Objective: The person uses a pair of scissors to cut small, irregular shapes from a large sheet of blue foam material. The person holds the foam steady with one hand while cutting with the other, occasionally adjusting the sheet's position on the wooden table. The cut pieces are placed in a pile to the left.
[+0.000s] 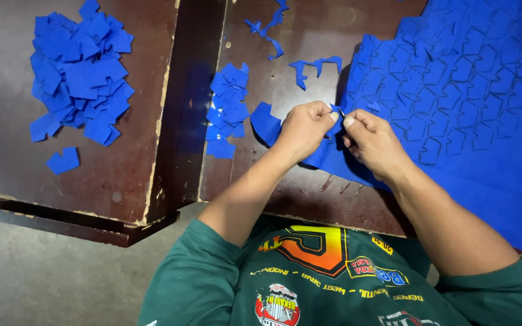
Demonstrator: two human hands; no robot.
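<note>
Surface: 2 dark brown worktops [122,175] with worn, chipped edges stand side by side over a grey floor [43,278], a narrow dark gap between them.
Containers: none in view; every cut piece lies loose on the bare wood.
Blue sheet: a large blue fabric sheet [472,90] covers the right part of the right worktop, scored all over with rows of small cut shapes that have not been pulled out; its near edge reaches under both hands.
Left hand: the left hand [303,128] has thumb and fingers closed tight, pinching a small blue piece [336,109] at the sheet's left edge.
Right hand: the right hand [373,140] is closed the same way, fingertips meeting the left hand's on that same spot of the sheet.
Small pile: a small pile of blue cut-outs [228,108] lies just left of the left hand, on the right worktop.
Big pile: a bigger heap of cut-outs [80,72] sits on the left worktop, well apart from the hands, with 1 stray piece [63,160] below it.
Scraps: thin blue offcut strips [270,27] lie above the hands near the far edge.
Clothing: a green shirt [309,284] with printed patches fills the bottom of the view.
</note>
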